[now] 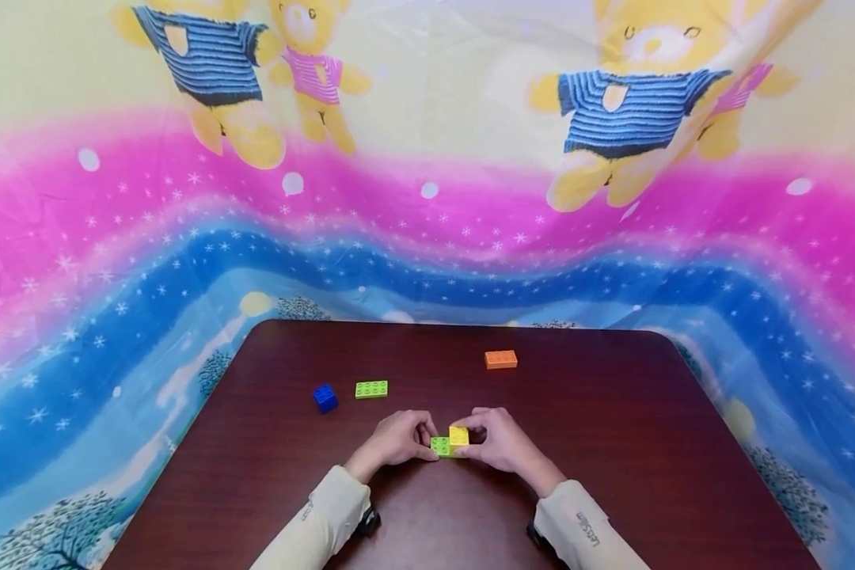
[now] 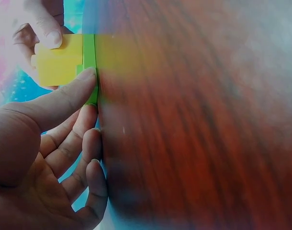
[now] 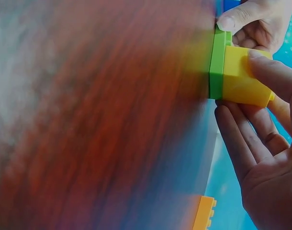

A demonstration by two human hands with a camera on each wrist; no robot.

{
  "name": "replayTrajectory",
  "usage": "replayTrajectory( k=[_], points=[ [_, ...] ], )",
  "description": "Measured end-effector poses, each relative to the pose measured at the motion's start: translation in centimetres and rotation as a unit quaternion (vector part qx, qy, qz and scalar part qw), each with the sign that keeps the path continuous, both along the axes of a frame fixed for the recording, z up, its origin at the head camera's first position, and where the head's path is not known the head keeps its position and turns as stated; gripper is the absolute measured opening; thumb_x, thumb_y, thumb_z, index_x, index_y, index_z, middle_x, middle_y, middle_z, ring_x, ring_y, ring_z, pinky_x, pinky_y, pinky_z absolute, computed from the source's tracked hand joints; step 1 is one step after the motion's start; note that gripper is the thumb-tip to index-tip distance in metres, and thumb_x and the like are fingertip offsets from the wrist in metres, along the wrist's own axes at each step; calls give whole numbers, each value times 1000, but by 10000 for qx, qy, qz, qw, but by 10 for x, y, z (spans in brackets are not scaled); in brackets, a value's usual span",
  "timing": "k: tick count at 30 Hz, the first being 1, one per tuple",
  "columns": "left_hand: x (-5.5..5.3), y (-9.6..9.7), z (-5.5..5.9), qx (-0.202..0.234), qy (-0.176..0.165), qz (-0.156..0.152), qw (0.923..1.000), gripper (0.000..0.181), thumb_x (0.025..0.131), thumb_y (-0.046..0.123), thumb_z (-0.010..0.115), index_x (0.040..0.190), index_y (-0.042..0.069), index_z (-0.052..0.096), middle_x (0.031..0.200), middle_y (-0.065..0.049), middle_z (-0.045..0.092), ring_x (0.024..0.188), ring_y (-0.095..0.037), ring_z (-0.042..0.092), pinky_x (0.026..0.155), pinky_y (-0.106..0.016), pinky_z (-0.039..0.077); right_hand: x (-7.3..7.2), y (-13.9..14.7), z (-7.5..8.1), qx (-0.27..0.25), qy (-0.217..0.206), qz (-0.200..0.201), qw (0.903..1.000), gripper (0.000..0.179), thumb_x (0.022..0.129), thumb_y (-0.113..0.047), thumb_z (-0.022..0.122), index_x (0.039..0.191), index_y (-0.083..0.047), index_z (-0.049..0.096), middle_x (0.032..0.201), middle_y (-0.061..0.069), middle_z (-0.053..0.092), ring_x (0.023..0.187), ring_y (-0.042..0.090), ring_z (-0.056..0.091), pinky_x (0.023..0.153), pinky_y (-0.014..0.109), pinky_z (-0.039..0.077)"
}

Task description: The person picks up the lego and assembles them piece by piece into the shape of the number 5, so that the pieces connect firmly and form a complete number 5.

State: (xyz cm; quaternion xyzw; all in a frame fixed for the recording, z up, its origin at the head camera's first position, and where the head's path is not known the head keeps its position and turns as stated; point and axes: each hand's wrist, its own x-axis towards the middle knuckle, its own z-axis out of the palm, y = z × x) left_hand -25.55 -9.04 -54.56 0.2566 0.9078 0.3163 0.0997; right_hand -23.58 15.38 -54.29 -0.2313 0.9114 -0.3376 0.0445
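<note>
A flat light-green building brick (image 1: pixel 439 446) lies on the table near its middle, studs up. On its right half sits a yellow building brick (image 1: pixel 459 436), flush against the green one in the right wrist view. My left hand (image 1: pixel 402 438) pinches the green brick's left end between thumb and fingers. From the other side, my right hand (image 1: pixel 500 440) pinches the yellow brick, its thumb on the near face in the right wrist view. The left hand's other fingers are loosely bent beside the table surface in the left wrist view.
Farther back on the dark wooden table (image 1: pixel 613 427) lie a blue brick (image 1: pixel 324 398), another flat green brick (image 1: pixel 371 389) and an orange brick (image 1: pixel 501 360). A patterned curtain (image 1: pixel 427 237) hangs behind the table's far edge.
</note>
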Motion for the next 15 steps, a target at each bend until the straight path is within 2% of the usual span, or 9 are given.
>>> replayTrajectory(
  k=[5, 10, 15],
  points=[
    [1, 0, 1, 20, -19, 10, 10000, 27, 78, 29, 93, 91, 21, 70, 81, 7, 70, 70, 0, 57, 71, -25, 46, 0, -1, 0, -2, -53, -100, 9999, 40, 81, -32, 90, 119, -24, 79, 93, -11, 65, 76, 8, 58, 68, 21, 54],
    [0, 0, 0, -1, -15, 8, 10000, 27, 77, 28, 93, 91, 21, 70, 81, 7, 70, 70, 1, 57, 71, -25, 46, 0, -1, 0, 45, -78, -62, 9999, 39, 81, -31, 90, 118, -23, 79, 99, -9, 69, 80, 9, 58, 70, 22, 54],
    [0, -1, -1, -26, 29, -21, 10000, 27, 77, 28, 93, 91, 21, 70, 80, 8, 70, 71, 2, 57, 71, -24, 46, -1, -1, 2, 18, -104, -8, 9999, 38, 81, -31, 90, 117, -22, 80, 98, -10, 70, 80, 9, 57, 69, 23, 54]
  ],
)
